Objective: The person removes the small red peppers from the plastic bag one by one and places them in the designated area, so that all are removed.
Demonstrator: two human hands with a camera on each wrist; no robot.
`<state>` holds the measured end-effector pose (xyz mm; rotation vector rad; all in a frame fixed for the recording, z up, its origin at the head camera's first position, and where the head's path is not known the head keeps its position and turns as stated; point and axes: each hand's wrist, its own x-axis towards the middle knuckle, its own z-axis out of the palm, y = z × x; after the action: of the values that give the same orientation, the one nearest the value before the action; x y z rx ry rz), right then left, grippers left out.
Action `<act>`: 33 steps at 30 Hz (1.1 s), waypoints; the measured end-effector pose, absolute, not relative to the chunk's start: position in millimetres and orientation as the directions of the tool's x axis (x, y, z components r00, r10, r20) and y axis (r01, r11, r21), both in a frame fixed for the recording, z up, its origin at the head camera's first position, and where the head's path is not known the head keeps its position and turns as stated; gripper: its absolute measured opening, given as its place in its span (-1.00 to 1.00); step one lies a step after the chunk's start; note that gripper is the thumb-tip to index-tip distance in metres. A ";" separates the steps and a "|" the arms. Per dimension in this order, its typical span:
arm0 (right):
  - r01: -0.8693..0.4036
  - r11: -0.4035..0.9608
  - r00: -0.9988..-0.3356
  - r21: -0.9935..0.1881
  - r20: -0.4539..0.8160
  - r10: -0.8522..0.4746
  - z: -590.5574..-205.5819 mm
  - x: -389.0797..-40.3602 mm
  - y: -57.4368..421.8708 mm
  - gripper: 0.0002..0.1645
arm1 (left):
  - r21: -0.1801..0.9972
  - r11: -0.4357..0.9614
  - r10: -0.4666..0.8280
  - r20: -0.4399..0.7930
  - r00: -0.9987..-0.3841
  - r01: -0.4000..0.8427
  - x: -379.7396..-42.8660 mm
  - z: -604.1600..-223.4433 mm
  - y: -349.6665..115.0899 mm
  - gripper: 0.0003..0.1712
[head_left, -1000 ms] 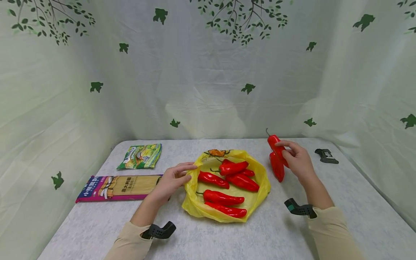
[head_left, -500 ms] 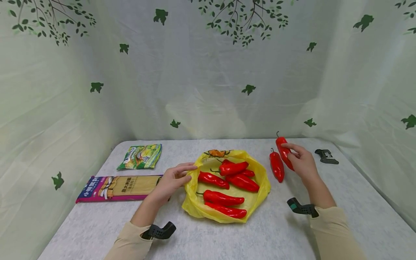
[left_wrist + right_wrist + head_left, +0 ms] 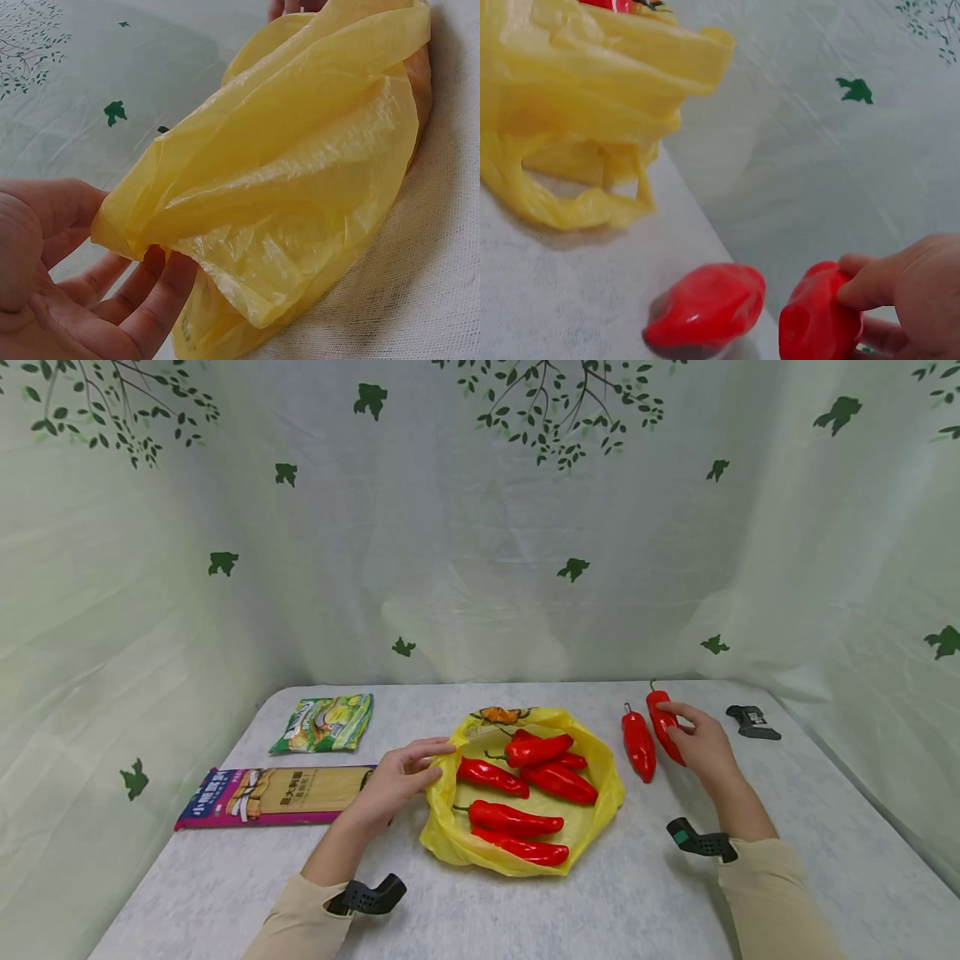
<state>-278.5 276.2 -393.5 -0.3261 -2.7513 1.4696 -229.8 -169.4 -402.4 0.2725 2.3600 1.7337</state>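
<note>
A yellow plastic bag (image 3: 442, 843) lies with its mouth spread wide on the table, and several red peppers (image 3: 517, 817) rest inside it. My left hand (image 3: 397, 781) pinches the bag's left rim between thumb and fingers; the left wrist view shows the folded plastic (image 3: 277, 165) in its grasp. To the right of the bag, my right hand (image 3: 701, 743) grips a red pepper (image 3: 660, 718) by its side, stem pointing away. Just left of that one, another red pepper (image 3: 638, 745) lies on the table, also visible as a pepper (image 3: 709, 307) in the right wrist view.
A pack of noodles (image 3: 285, 793) lies left of the bag, partly behind the left hand. Behind it is a green and yellow packet (image 3: 324, 723). A small black wrapped item (image 3: 752, 722) lies at the far right. A printed curtain (image 3: 480, 527) surrounds the table (image 3: 480, 918).
My right hand has carried its pepper rightward and down, from above the loose pepper to a spot beside it. The left hand and the bag have stayed in place.
</note>
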 end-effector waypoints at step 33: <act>0.259 0.584 -0.966 -0.770 -0.208 0.154 -416.2 -285.5 285.4 -0.35 | 0.955 0.293 0.276 -0.044 -0.960 0.041 -229.3 -403.7 -168.6 -0.59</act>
<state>-285.5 285.4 -416.2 -0.3797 -2.9002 1.4408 -229.3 -168.6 -403.7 0.2931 2.3584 1.7324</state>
